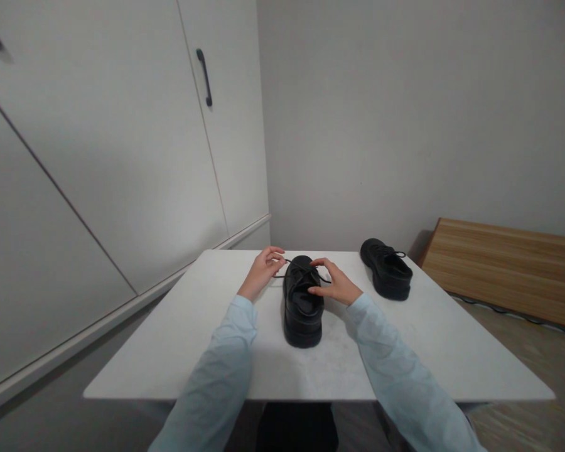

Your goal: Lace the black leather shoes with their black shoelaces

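A black lace-up shoe [303, 320] stands on the white table in front of me, its heel towards me and its toe pointing away. My left hand [264, 270] is at the shoe's left side, thumb and fingertips pinched on a black shoelace [292, 263] that runs across to the shoe. On the other side, my right hand [334, 284] has thumb and fingers apart around the shoe's opening and lacing. Its fingertips are close to or touching the laces; whether a lace lies between them I cannot make out.
A second black shoe [390, 273], its lace tied, stands on the white table [179, 351] at the back right. Behind are a white cabinet [122, 125] on the left and a grey wall [405, 113]. A wooden board [503, 270] is off the table's right side.
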A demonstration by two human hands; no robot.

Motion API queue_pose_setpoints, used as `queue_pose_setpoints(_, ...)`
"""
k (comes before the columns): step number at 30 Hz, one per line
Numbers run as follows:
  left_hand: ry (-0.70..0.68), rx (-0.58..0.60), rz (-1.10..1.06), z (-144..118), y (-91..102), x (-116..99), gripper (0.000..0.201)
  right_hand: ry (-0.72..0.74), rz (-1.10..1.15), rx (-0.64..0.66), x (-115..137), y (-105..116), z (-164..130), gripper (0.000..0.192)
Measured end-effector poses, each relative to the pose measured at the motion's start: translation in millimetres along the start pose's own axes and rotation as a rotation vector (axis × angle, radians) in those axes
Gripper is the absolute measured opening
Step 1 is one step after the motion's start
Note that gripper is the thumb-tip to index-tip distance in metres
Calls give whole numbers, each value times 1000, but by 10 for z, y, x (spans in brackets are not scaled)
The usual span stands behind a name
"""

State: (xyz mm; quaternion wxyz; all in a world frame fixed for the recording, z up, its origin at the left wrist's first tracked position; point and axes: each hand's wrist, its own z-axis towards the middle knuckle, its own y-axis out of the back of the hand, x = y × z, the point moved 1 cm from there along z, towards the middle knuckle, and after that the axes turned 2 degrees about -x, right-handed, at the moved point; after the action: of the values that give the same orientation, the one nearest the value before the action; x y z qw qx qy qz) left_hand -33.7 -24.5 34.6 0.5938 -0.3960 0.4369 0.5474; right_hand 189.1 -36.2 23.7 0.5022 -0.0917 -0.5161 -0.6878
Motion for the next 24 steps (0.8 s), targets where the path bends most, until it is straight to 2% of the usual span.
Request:
queue_pose_setpoints(15,-181,-40,362,58,74,55,18,-2,22,-6,-14,-5,1,56)
queue_pose_setpoints(18,-161,13,389,64,101,69,17,-4,23,-8,-8,0,0,54)
queue_pose_setpoints(24,-6,258,277,39,111,99,25,-5,13,-6,-13,-2,-1,55)
